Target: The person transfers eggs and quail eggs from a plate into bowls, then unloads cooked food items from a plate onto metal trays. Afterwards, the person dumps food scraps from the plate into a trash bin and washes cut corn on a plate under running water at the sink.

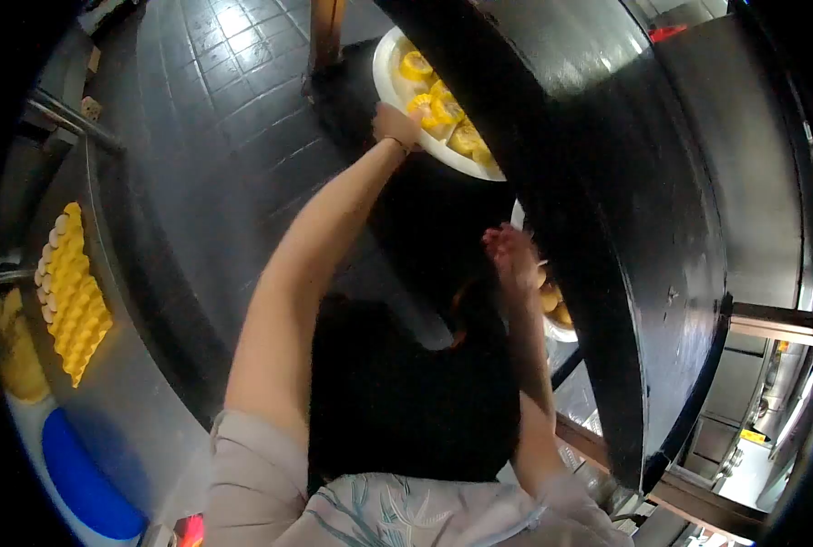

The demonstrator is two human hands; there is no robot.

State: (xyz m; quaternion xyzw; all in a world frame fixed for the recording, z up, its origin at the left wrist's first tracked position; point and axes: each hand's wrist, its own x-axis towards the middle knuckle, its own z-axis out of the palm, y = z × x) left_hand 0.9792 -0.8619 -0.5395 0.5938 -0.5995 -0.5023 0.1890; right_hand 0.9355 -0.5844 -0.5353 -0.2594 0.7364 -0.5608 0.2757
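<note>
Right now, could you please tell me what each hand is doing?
Left hand: closed on the rim of the white plate of corn.
Right hand: open, fingers spread, holding nothing, beside a second white plate.

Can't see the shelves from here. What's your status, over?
Left hand on upper corn plate rim. Right hand open by lower plate. Black panel hides both plates partly.
</note>
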